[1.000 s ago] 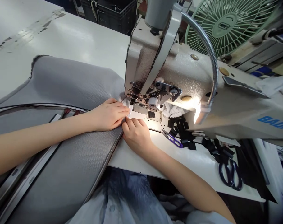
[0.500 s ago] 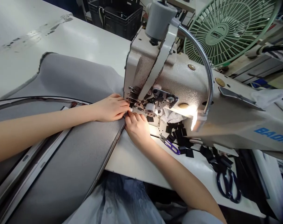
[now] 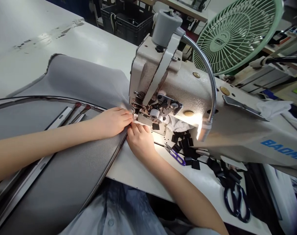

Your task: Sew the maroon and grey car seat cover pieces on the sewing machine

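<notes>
A large grey fabric panel (image 3: 89, 169) with dark bound edges spreads over the table, its corner under the head of a sewing machine (image 3: 148, 62). My left hand (image 3: 112, 122) rests on that corner, fingers bent and pressed onto the cloth close to the needle area. Just right of it, my right hand (image 3: 142, 138) has its fingers curled at the panel's edge, beside the presser foot. Both sets of fingertips almost meet, and what lies under them is partly hidden. Metallic-looking strips (image 3: 38, 169) run along the panel below my left forearm.
Purple thread snips (image 3: 176, 156), small black fabric pieces (image 3: 187, 143) and dark-handled scissors (image 3: 237, 204) lie right of my right arm. A lit lamp (image 3: 204, 129) hangs from a flexible neck. Behind stand a green fan (image 3: 219, 40) and a black crate (image 3: 128, 24).
The view has shifted slightly. My left hand sits a little lower and farther from the machine head, and both hands stay on the fabric corner. More of the strips shows behind my left wrist.
</notes>
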A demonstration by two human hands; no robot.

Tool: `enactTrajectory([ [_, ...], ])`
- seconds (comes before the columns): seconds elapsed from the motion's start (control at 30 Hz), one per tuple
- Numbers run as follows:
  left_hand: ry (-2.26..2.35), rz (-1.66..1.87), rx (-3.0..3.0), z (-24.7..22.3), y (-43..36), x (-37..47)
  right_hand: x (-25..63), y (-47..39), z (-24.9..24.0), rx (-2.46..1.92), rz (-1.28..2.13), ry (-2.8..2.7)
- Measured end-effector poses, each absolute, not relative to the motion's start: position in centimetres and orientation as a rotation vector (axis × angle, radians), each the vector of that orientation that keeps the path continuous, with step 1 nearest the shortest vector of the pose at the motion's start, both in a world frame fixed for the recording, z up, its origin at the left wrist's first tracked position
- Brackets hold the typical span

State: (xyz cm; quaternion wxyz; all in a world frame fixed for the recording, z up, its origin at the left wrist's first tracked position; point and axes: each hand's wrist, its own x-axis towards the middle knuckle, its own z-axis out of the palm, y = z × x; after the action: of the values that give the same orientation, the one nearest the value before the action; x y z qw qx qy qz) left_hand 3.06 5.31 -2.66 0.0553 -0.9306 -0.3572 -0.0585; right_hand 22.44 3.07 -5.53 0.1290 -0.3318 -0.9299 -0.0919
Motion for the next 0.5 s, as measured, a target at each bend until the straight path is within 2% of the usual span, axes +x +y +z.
enactTrajectory([
  [0.3,-1.274,-0.257,-2.825,-3.2,5.7,2.9,22.4,3.9,-5.7,-1.046,-0.176,-2.709],
  [0.5,-1.037,-0.321,-2.835,-3.4,5.7,1.9,23.4,2.5,-3.9,-1.159,0.103,-2.695],
])
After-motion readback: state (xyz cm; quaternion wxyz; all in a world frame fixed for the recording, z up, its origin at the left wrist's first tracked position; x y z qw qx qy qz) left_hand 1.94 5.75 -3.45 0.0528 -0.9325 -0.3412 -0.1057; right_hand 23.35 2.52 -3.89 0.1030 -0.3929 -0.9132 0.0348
